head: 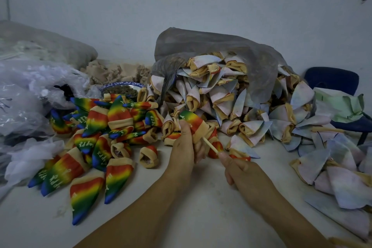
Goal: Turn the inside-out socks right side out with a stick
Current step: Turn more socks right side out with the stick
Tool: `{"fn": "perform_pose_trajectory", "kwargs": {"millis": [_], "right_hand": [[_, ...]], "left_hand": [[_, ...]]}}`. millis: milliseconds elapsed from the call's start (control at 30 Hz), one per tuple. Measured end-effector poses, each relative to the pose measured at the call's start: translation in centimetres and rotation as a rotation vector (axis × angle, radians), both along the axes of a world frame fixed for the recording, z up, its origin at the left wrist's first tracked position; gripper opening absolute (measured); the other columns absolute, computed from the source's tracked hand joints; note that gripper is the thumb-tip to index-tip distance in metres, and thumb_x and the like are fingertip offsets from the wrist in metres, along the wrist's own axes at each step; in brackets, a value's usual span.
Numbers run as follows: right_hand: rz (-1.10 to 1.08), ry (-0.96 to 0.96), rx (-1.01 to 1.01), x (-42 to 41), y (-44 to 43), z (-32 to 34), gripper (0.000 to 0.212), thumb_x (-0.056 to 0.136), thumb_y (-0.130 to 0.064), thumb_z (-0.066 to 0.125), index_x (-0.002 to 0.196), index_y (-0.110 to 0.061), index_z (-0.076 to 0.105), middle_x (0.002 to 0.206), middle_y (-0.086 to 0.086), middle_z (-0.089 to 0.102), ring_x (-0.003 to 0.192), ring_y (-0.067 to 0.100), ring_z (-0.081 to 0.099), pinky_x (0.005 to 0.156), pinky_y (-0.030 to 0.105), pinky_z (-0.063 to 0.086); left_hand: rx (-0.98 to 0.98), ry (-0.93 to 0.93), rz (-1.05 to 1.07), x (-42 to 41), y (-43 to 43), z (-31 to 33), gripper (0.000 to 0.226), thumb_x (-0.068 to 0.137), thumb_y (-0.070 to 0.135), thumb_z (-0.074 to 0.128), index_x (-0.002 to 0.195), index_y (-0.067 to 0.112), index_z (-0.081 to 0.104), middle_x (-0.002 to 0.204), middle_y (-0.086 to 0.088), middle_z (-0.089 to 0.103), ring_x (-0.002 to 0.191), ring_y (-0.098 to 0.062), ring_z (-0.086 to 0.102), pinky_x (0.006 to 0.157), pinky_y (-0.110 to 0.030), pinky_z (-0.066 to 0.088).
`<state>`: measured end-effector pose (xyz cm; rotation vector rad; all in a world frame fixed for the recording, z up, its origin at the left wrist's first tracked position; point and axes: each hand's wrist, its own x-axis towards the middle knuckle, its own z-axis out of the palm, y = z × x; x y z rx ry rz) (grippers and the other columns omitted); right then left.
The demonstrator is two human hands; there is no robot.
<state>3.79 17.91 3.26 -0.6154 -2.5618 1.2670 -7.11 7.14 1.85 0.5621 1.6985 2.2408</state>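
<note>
Left hand (184, 147): raised off table (201, 217), fingers curled round sock (193, 122), thumb pressed against its side.
Right hand (241, 173): just right of and below left hand, fingers curled round stick (210, 145), thumb laid along it.
Sock: rainbow side out, green tip pointing up and away, beige cuff toward right hand.
Stick: pale, thin, slanting from right thumb up-left into sock's cuff; far end hidden inside.
Rainbow pile (96, 133): left of left hand, turned socks with white lettering and blue toes, heaped and scattered on table.
Inside-out pile (231, 102): beyond both hands, pale pinkish-blue socks with beige cuffs, spilling from grey bag (211, 46).
Loose inside-out socks (332, 177): right of right hand, flat on table.
Bowl (122, 83): blue-rimmed, beyond rainbow pile, contents unclear.
Clear bags (30, 90): far left of left hand, crumpled.
Chair (332, 80): blue, far right beyond right hand, pale green cloth (342, 104) on seat.
</note>
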Motion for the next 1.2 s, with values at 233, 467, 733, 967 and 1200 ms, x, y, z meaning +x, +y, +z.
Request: {"fn": "perform_pose_trajectory", "kwargs": {"millis": [233, 467, 733, 967, 1200], "right_hand": [[-0.002, -0.010, -0.005, 0.0, 0.2, -0.1, 0.064, 0.066, -0.080, 0.029, 0.050, -0.020, 0.047, 0.046, -0.006, 0.040, 0.037, 0.003, 0.035, 0.040, 0.007, 0.031], [-0.079, 0.034, 0.034, -0.4, 0.1, -0.5, 0.062, 0.075, -0.073, 0.031, 0.051, -0.020, 0.051, 0.046, -0.007, 0.045, 0.040, 0.000, 0.043, 0.043, 0.008, 0.035], [-0.050, 0.009, 0.108, 0.0, 0.7, -0.5, 0.061, 0.082, -0.070, 0.032, 0.053, -0.018, 0.049, 0.045, -0.010, 0.048, 0.042, 0.000, 0.044, 0.046, 0.012, 0.034], [0.037, -0.044, 0.068, 0.4, 1.2, -0.3, 0.067, 0.068, -0.083, 0.026, 0.045, -0.023, 0.047, 0.043, -0.010, 0.045, 0.039, 0.001, 0.040, 0.043, 0.005, 0.034], [0.091, -0.044, 0.070, 0.5, 1.0, -0.6, 0.063, 0.072, -0.080, 0.033, 0.046, -0.025, 0.049, 0.044, -0.010, 0.045, 0.041, 0.002, 0.038, 0.052, 0.016, 0.037]], "left_hand": [[0.200, -0.154, 0.048, -0.7, 0.0, 0.0, 0.044, 0.102, 0.043, 0.037, 0.106, 0.015, 0.071, 0.102, 0.000, 0.075, 0.104, -0.018, 0.069, 0.099, -0.035, 0.051], [0.003, 0.142, 0.253, -1.0, -0.5, -0.2, 0.032, 0.103, 0.031, 0.047, 0.126, 0.051, 0.056, 0.118, 0.014, 0.065, 0.104, 0.000, 0.063, 0.090, -0.024, 0.052], [-0.031, 0.187, 0.270, -1.7, -0.7, -0.3, 0.023, 0.091, 0.044, 0.064, 0.110, 0.051, 0.055, 0.103, -0.005, 0.060, 0.095, -0.018, 0.064, 0.079, -0.026, 0.057], [-0.040, 0.082, 0.209, -2.1, -1.2, -0.3, 0.048, 0.064, 0.064, 0.065, 0.095, 0.028, 0.060, 0.099, -0.003, 0.063, 0.093, -0.018, 0.061, 0.078, -0.032, 0.050], [0.127, -0.022, 0.087, -2.2, -1.5, 0.2, 0.015, 0.059, 0.030, 0.069, 0.062, 0.016, 0.068, 0.074, 0.000, 0.069, 0.079, -0.017, 0.067, 0.074, -0.031, 0.056]]}}
